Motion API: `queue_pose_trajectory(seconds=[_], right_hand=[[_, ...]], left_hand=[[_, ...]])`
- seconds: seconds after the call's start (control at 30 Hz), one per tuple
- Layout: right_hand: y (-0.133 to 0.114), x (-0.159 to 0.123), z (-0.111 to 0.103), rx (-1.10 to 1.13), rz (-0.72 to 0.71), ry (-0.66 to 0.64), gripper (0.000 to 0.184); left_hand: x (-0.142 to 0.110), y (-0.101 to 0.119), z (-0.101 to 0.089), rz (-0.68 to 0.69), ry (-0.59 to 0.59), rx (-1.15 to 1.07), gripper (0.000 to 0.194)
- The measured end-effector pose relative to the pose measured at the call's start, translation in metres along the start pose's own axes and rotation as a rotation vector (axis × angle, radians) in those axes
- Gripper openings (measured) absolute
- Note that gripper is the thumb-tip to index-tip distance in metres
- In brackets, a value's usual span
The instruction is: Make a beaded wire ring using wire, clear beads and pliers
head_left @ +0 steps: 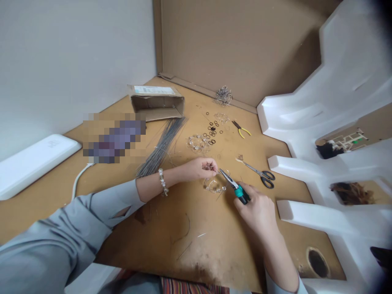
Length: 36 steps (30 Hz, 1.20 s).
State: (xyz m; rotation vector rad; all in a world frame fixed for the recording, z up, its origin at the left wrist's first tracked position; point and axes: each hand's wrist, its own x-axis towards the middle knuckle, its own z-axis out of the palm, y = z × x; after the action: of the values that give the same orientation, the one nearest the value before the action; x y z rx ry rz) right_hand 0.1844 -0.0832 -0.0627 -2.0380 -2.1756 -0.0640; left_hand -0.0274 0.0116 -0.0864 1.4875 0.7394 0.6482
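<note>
My left hand [200,168] is closed in a pinch on a clear beaded wire piece [214,185] that hangs just below its fingertips over the brown board. A bead bracelet sits on that wrist. My right hand [257,208] is wrapped round teal-handled pliers [234,185], whose thin jaws point up-left and meet the wire piece at the left fingertips.
Scissors [260,173] lie just right of the pliers. Yellow-handled pliers [241,130], black rings [212,132], another beaded piece [198,143], a wire bundle [162,145], an open carton [157,102] and a wire tangle [223,96] lie farther back. White foam packing [330,122] borders the right.
</note>
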Motion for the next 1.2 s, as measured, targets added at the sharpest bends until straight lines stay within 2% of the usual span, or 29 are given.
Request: queue_pose_trajectory(seconds=[0.2, 0.33, 0.63, 0.87, 1.03, 1.2], right_hand=[[-0.001, 0.0, 0.002, -0.014, -0.037, 0.033, 0.039], [-0.003, -0.001, 0.001, -0.099, -0.084, 0.042, 0.039], [-0.005, -0.002, -0.002, -0.257, -0.12, 0.133, 0.038], [-0.004, -0.005, -0.005, -0.317, -0.152, 0.206, 0.036], [-0.001, -0.006, -0.012, -0.324, -0.188, 0.148, 0.035], [0.002, -0.001, -0.037, -0.45, -0.262, 0.057, 0.031]], left_hand=[[0.002, -0.007, 0.0, -0.019, 0.001, -0.045, 0.009], [0.004, -0.011, -0.001, -0.045, -0.015, -0.094, 0.013], [0.002, -0.002, 0.0, -0.084, 0.009, -0.094, 0.01], [0.003, -0.002, 0.003, -0.098, 0.012, -0.176, 0.01], [0.004, -0.008, 0.003, -0.093, -0.017, -0.162, 0.01], [0.004, -0.013, 0.002, -0.157, -0.061, -0.229, 0.01]])
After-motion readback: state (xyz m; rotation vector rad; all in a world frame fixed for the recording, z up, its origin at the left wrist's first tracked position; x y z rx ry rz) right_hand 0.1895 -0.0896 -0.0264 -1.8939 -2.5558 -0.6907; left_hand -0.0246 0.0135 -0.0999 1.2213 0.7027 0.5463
